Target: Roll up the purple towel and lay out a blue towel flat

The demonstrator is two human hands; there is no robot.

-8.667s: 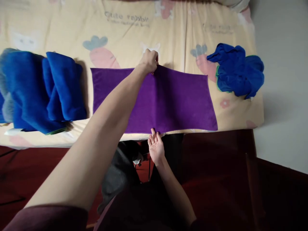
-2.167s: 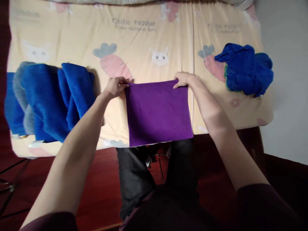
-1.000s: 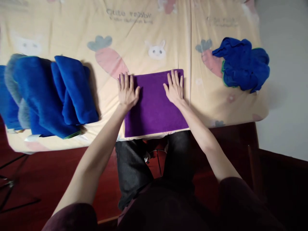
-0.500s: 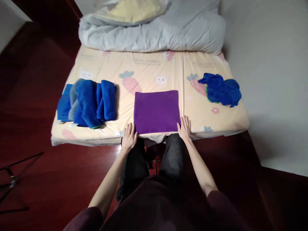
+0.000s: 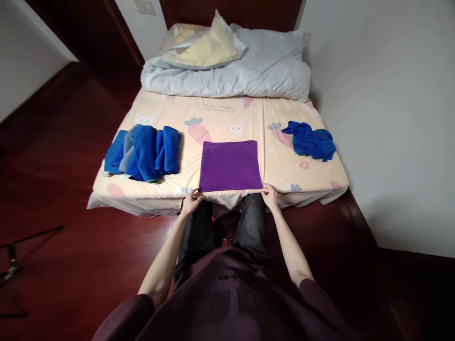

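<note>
A purple towel (image 5: 230,166) lies flat and smooth at the front edge of the bed, roughly square. My left hand (image 5: 192,201) pinches its near left corner between thumb and fingers. At the near right corner, my right hand (image 5: 270,195) has its fingertips closed on the cloth in the same way. To the left lie several rolled or folded blue towels (image 5: 144,151) with a grey one (image 5: 127,149) among them. A crumpled blue cloth (image 5: 309,141) with a green edge rests on the right side of the bed.
The bed (image 5: 227,113) has a cream sheet printed with carrots and rabbits. A grey quilt (image 5: 277,61) and a yellow pillow (image 5: 209,47) are heaped at the far end. A wall (image 5: 384,118) stands at the right. Thin black metal legs (image 5: 12,258) stand on the floor at left.
Both hands have gone from lying flat beside the towel's near corners to pinching those corners. My view has tilted up, so more of the bed's far end shows.
</note>
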